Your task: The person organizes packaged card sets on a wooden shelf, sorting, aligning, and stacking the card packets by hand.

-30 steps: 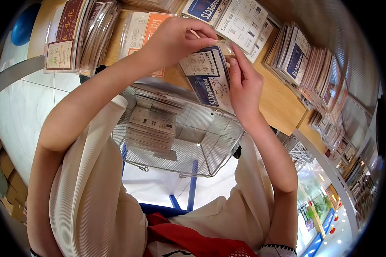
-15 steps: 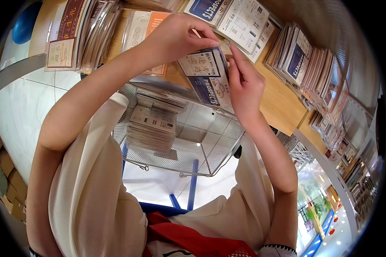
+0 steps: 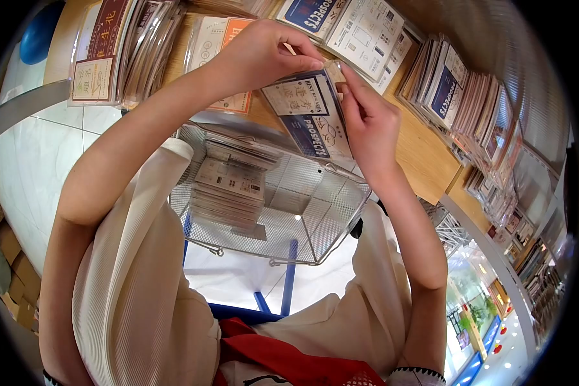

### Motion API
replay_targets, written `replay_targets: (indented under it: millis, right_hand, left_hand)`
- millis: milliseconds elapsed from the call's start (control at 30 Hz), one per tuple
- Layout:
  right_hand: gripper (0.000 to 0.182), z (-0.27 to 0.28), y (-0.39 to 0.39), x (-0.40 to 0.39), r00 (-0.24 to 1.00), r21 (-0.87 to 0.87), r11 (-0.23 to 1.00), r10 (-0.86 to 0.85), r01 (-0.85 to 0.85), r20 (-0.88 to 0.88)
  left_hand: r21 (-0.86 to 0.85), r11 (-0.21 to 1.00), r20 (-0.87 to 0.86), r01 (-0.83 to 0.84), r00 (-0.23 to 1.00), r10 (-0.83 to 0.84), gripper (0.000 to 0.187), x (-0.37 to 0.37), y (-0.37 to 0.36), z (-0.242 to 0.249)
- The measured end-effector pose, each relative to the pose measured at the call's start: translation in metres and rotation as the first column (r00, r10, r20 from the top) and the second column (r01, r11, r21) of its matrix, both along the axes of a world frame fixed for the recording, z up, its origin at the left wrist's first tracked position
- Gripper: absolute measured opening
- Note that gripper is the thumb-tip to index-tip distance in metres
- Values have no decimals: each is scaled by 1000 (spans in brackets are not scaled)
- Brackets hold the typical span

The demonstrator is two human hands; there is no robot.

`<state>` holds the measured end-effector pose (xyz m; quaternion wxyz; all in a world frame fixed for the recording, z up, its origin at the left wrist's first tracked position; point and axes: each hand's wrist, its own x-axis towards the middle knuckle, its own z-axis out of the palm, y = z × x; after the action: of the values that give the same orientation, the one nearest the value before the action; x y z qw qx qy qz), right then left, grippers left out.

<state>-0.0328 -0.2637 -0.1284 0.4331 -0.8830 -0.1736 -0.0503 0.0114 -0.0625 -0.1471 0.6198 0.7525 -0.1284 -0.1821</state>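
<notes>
A flat packet in clear wrap (image 3: 310, 116), with a cream part and a blue part reading PROSPECTS, hangs tilted over the near edge of the wooden table. My left hand (image 3: 273, 55) pinches the top edge of its wrap between thumb and finger. At the packet's upper right corner, my right hand (image 3: 370, 122) grips the wrap, thumb and fingers pressed together. The packet's lower end is above the rim of a wire mesh basket (image 3: 315, 219). Inside the basket, a stack of wrapped packets (image 3: 228, 193) stands at the left.
Wrapped packets with orange print (image 3: 202, 48) lie behind my left forearm. More stacks stand at the left (image 3: 132, 58) and right (image 3: 450, 90) of the wooden table (image 3: 424, 154). White packets (image 3: 367, 38) lie at the back. A blue ball-like object (image 3: 40, 35) is at the far left.
The packet has tilted slightly, its upper left corner shifting left. My right hand has moved a little to the right, and both hands still hold the wrap.
</notes>
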Motion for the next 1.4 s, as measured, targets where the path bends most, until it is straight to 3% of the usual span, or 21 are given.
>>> replay_targets:
  millis: [167, 267, 433, 533, 833, 1133, 1400]
  right_hand:
    - [31, 10, 0, -2, 995, -154, 986, 73, -63, 61]
    - [27, 10, 3, -1, 992, -158, 985, 88, -73, 95]
    - [24, 14, 7, 2, 996, -179, 981, 80, -71, 45]
    - [19, 6, 8, 4, 994, -163, 986, 45, -28, 102]
    - [13, 16, 12, 7, 997, -199, 980, -41, 26, -70]
    - [13, 15, 12, 10, 961, -116, 988, -129, 103, -243]
    - [9, 13, 12, 9, 973, -114, 987, -132, 112, -188]
  left_hand:
    - [96, 993, -133, 74, 989, -61, 12, -2, 2, 13]
    - [10, 999, -71, 37, 997, -36, 12, -6, 4, -1]
    - [-21, 1000, -161, -21, 987, 17, 10, -10, 4, 5]
    - [-51, 996, -199, -74, 978, 63, 9, -16, 4, 6]
    - [-87, 989, -159, -119, 982, 104, 9, -20, 2, -4]
    - [-50, 989, -146, -141, 980, 133, 10, -23, -2, -6]
    - [18, 985, -100, -171, 980, 172, 13, -26, -6, -6]
